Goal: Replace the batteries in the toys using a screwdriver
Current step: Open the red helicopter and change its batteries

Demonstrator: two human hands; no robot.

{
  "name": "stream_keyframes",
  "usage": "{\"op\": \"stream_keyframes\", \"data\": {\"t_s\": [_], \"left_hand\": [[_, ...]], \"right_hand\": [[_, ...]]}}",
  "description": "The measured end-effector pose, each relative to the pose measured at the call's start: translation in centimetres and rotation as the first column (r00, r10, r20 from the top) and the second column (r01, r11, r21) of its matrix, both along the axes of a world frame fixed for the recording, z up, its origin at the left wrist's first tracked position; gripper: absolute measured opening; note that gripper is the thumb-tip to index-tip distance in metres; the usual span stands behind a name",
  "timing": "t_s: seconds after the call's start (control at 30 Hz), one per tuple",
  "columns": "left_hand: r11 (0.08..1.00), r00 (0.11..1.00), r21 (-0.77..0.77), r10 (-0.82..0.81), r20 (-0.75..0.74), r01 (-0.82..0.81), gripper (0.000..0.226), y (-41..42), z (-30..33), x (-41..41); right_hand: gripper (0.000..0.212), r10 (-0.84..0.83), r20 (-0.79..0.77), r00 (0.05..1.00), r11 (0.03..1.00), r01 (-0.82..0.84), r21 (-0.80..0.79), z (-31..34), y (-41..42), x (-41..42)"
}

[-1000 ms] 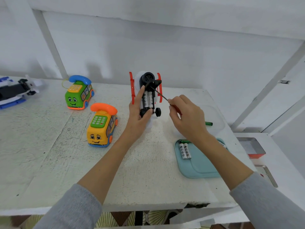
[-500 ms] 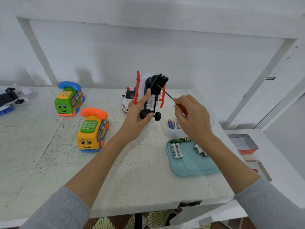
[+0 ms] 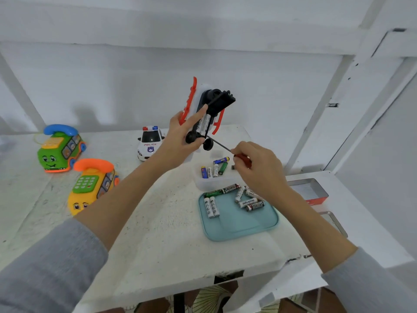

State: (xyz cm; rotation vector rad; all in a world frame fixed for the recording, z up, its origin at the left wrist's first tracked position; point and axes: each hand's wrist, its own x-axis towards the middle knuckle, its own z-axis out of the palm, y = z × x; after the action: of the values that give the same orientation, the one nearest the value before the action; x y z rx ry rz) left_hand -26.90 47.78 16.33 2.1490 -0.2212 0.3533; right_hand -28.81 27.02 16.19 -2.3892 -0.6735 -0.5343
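Red-handled screwdriver is pinched in the right hand; the left hand grips the toy, cover open. Next: lifting old batteries out.

Screwdriver handle mostly hidden in right hand; battery labels unreadable.

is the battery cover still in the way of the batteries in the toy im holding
No. The cover is swung open at the top of the toy in the left hand, and the batteries lie exposed. The screwdriver in the right hand sits below them, blocking nothing.
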Motion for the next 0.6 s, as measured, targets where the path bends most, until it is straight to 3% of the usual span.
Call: {"op": "stream_keyframes", "data": {"t_s": [0.27, 0.6], "left_hand": [[0.999, 1.000, 0.042, -0.019, 0.007, 0.019, 0.068, -2.4, 0.1, 0.7], [1.000, 1.000, -0.018, 0.014, -0.014, -0.014, 0.067, -3.9, -0.2, 1.0]], "right_hand": [[0.014, -0.025, -0.029, 0.999, 0.999, 0.024, -0.048, -0.3, -1.4, 0.6], [0.012, -0.012, 0.031, 0.999, 0.999, 0.014, -0.048, -1.6, -1.4, 0.9]]}}
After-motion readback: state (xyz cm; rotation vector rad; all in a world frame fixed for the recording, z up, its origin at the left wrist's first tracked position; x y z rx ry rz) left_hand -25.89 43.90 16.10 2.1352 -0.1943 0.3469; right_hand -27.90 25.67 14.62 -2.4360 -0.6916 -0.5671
